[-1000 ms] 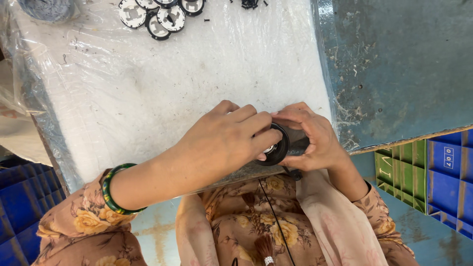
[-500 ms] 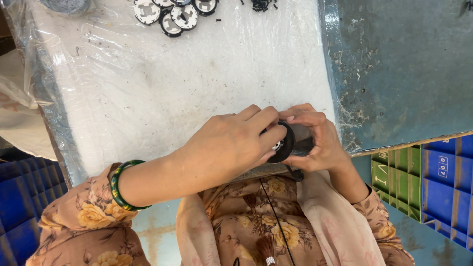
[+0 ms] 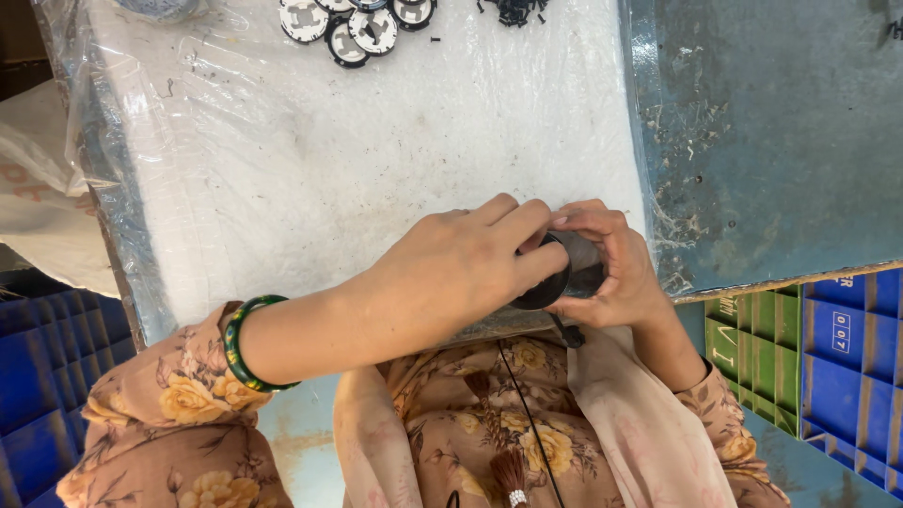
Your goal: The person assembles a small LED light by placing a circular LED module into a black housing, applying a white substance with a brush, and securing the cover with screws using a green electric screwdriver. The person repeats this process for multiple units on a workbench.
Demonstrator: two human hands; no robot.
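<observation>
Both hands meet at the near edge of a white padded work surface (image 3: 376, 160) wrapped in clear plastic. My right hand (image 3: 611, 268) cups a short black cylindrical part (image 3: 564, 273). My left hand (image 3: 461, 268) presses its fingertips onto the dark round end of that same part; a green bangle (image 3: 243, 343) sits on that wrist. Most of the part is hidden by my fingers. Several round black-and-white ring parts (image 3: 353, 23) lie at the far edge of the pad.
A small pile of tiny black pieces (image 3: 513, 9) lies at the far edge. A worn blue metal tabletop (image 3: 762, 132) extends right of the pad. Green (image 3: 743, 357) and blue crates (image 3: 847, 367) stand low right, another blue crate (image 3: 38, 376) low left, a white sack (image 3: 47, 207) left.
Both hands stay closed on the black part at the pad's near edge. The view has shifted slightly, so the ring parts sit closer to the frame's top.
</observation>
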